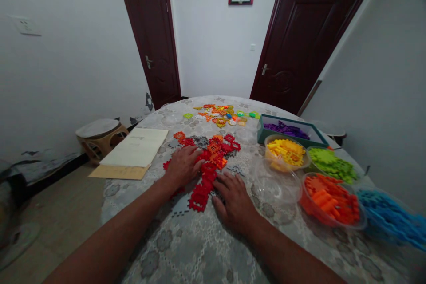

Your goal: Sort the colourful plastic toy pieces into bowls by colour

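Note:
A loose pile of flat plastic building pieces, red (200, 195), orange (216, 146) and grey (201, 142), lies on the patterned tablecloth in front of me. Over the left part of the pile rests my left hand (184, 166), fingers stretched forward and touching red pieces, with some hidden beneath it. My right hand (233, 197) lies palm down at the pile's right edge, its fingers apart and near the strip of red pieces. Neither hand visibly grips a piece.
To the right stand tubs of yellow (286, 153), green (333, 164), orange-red (333, 199) and blue pieces (389, 217). Behind them is a box (319, 135) of purple pieces. Clear lids (278, 182) lie nearby. Mixed pieces (219, 113) sit farther back; paper (135, 146) lies left.

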A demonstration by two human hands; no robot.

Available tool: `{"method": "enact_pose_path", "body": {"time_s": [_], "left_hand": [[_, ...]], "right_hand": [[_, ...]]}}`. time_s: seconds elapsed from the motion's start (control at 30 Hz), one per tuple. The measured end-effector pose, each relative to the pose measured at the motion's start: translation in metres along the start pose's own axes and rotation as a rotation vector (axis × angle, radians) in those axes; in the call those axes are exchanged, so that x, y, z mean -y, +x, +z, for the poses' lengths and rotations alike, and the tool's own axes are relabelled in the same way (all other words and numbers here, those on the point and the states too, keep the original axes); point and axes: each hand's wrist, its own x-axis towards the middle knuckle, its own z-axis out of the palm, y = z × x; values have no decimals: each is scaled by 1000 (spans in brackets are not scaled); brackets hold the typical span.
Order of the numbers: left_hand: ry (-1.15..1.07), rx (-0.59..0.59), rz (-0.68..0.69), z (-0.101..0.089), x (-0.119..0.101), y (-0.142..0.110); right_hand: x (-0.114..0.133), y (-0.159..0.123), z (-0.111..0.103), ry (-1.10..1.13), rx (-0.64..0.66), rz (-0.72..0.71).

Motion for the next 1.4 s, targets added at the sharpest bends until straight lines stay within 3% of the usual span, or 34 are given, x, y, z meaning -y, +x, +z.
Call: {"method": "enact_pose_path", "body": {"time_s": [0.1,0.27,0.37,0.67,0.8,0.97,1.1,1.2,1.4], "left_hand": [[8,92,22,3,-8,-1],[55,203,-132,6,-15,17],[76,171,-176,5,-21,28],[-19,202,60,8,-50,34],[-24,203,81,0,-47,24],[-24,235,123,-11,-29,-18],[26,214,134,-8,-24,-44],[66,166,149,1,-27,-45],[90,69,202,16,-27,-23]], "right_hand": [[0,1,2,-27,23,39],[-1,0,7,-71,19,56],[-1,0,7,-80,23,53],[4,4,-3,-51,59,67],[5,4,-3,-55,35,96],[4,4,-1,-77,0,145],[4,5,-2,-85,-12,167],[3,6,-2,-98,-36,177],[-1,7,-3,-122,-71,96]]}}
